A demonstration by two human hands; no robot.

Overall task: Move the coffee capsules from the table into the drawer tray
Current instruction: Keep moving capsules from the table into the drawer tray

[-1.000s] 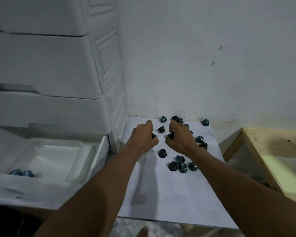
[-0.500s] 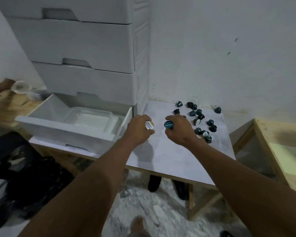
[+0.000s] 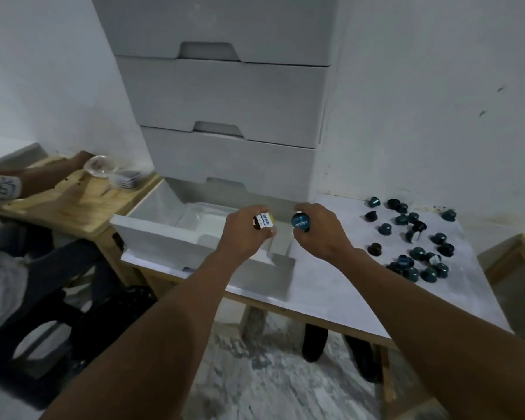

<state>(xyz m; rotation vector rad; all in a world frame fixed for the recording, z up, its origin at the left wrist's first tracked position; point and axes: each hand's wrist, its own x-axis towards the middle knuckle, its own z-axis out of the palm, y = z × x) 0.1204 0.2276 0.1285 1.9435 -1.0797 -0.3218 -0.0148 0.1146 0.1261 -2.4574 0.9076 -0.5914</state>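
My left hand point(image 3: 244, 234) grips a dark capsule point(image 3: 262, 221) with a white and yellow lid, held over the right end of the open drawer point(image 3: 152, 234). My right hand point(image 3: 322, 234) grips a blue capsule point(image 3: 301, 221) just right of it, above the drawer's right wall. A clear plastic tray point(image 3: 194, 218) lies inside the drawer; my left hand hides its right part. Several blue and dark capsules point(image 3: 419, 253) lie scattered on the white table point(image 3: 331, 286) to the right of my hands.
A white drawer cabinet point(image 3: 231, 95) stands on the table against the wall, its upper drawers closed. At the left another person's arm point(image 3: 37, 177) rests on a wooden table point(image 3: 73, 204) with a glass bowl point(image 3: 100, 166). A wooden frame point(image 3: 519, 253) stands at the far right.
Both hands picked a capsule from the pile and carried them left, from the table to above the open drawer. The view swung left with them.
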